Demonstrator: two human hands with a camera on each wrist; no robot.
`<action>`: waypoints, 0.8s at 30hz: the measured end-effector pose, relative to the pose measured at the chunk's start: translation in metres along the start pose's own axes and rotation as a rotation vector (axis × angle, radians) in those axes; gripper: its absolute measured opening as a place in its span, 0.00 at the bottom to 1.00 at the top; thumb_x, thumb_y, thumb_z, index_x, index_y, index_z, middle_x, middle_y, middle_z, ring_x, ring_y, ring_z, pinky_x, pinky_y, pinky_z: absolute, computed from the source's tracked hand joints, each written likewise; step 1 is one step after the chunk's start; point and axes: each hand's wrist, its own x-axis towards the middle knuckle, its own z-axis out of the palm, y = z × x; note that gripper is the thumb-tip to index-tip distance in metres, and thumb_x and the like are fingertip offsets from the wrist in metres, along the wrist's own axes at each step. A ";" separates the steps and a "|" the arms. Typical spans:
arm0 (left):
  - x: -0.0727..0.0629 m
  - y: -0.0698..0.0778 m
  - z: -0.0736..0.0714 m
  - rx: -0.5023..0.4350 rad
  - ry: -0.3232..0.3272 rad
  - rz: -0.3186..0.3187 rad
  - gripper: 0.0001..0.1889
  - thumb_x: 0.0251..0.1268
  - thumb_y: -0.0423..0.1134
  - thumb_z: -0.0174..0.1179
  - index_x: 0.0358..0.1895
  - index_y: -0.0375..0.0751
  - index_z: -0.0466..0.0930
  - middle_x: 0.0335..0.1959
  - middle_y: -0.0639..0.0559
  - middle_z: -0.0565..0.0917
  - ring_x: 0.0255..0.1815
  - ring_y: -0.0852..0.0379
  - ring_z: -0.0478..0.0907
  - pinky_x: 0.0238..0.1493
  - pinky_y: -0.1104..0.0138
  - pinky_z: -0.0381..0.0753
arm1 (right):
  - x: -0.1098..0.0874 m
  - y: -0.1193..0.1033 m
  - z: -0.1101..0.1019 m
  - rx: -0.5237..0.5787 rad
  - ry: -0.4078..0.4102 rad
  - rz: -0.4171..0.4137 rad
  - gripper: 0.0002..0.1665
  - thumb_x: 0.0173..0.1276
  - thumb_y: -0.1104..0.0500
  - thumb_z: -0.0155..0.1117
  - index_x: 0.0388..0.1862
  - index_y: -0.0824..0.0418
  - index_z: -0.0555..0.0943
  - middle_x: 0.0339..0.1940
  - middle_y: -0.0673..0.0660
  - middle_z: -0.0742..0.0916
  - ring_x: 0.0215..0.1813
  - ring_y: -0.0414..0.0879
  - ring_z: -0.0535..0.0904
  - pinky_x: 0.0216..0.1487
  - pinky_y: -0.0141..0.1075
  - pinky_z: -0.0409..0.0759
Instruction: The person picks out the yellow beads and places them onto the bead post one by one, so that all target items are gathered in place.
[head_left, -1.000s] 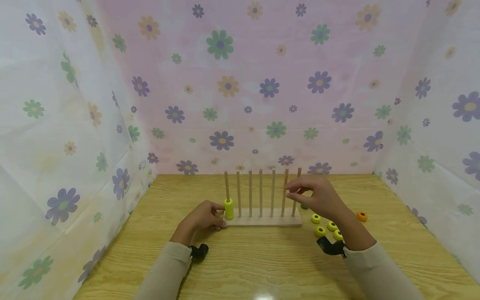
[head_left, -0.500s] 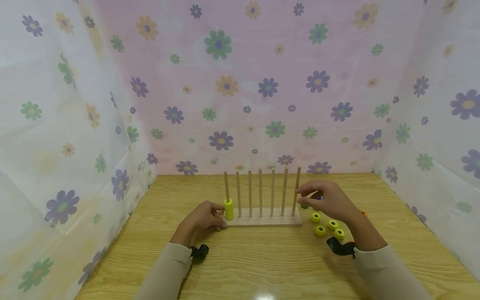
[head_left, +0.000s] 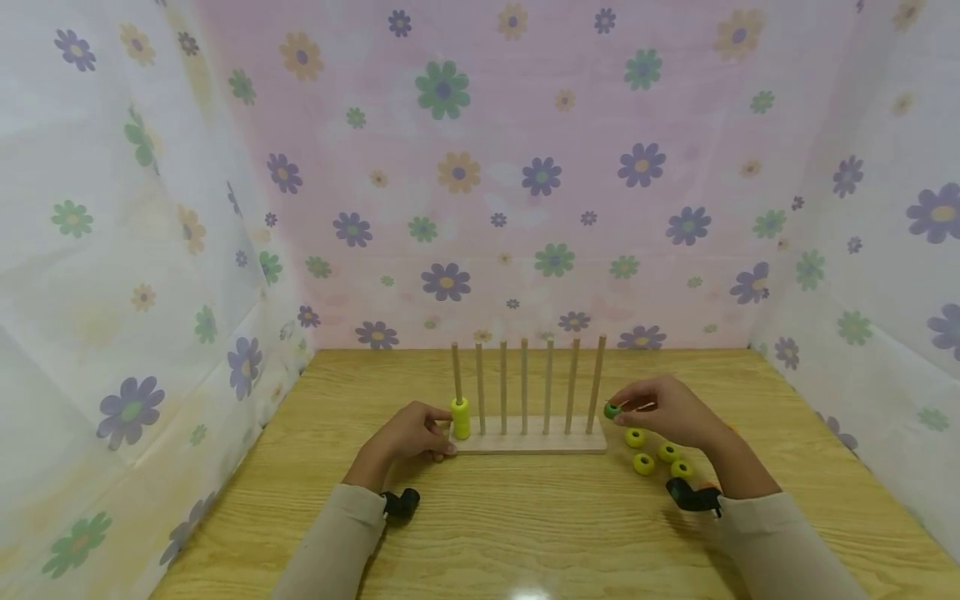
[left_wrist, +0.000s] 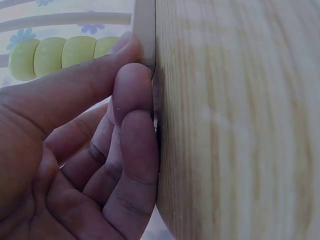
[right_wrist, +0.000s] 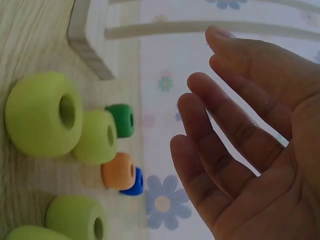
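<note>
A wooden peg rack (head_left: 528, 436) with a row of upright pegs stands mid-table. Several yellow beads (head_left: 461, 419) are stacked on its leftmost peg; the other pegs carry none. My left hand (head_left: 408, 435) grips the rack's left end, thumb and fingertips against the base (left_wrist: 145, 30) in the left wrist view. Just beyond the rack's right end, my right hand (head_left: 667, 411) hovers by a green bead (head_left: 611, 412). In the right wrist view that hand (right_wrist: 250, 135) is loosely spread, holds nothing, and is apart from the green bead (right_wrist: 123, 120).
Several loose yellow beads (head_left: 643, 464) lie to the right of the rack, under and before the right wrist. An orange bead (right_wrist: 118, 171) and a blue bead (right_wrist: 134, 185) show in the right wrist view. Flowered cloth (head_left: 517, 142) walls the table on the back and sides.
My right hand has moved right and down, from beside the right-hand pegs to the green bead beyond the rack's end. The left hand keeps its place on the rack.
</note>
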 end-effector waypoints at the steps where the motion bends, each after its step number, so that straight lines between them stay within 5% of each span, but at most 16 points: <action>1: 0.000 0.000 0.000 -0.001 0.000 -0.001 0.37 0.60 0.35 0.76 0.73 0.33 0.73 0.28 0.46 0.88 0.26 0.54 0.86 0.33 0.62 0.89 | -0.001 0.003 -0.001 -0.002 -0.004 0.009 0.19 0.71 0.52 0.73 0.56 0.59 0.88 0.52 0.61 0.90 0.51 0.52 0.87 0.46 0.32 0.86; 11: 0.000 0.000 0.001 -0.006 0.006 -0.004 0.37 0.60 0.34 0.76 0.73 0.32 0.73 0.30 0.46 0.87 0.26 0.55 0.86 0.34 0.62 0.89 | -0.005 0.028 -0.005 0.041 -0.072 0.101 0.21 0.70 0.56 0.73 0.59 0.62 0.87 0.56 0.63 0.89 0.53 0.53 0.86 0.47 0.36 0.86; 24: 0.001 -0.001 0.000 -0.024 -0.001 -0.010 0.35 0.61 0.33 0.75 0.72 0.34 0.74 0.31 0.45 0.87 0.27 0.53 0.87 0.35 0.62 0.90 | -0.009 0.045 -0.005 0.069 -0.118 0.097 0.22 0.68 0.57 0.74 0.59 0.65 0.87 0.56 0.64 0.89 0.55 0.56 0.87 0.49 0.37 0.88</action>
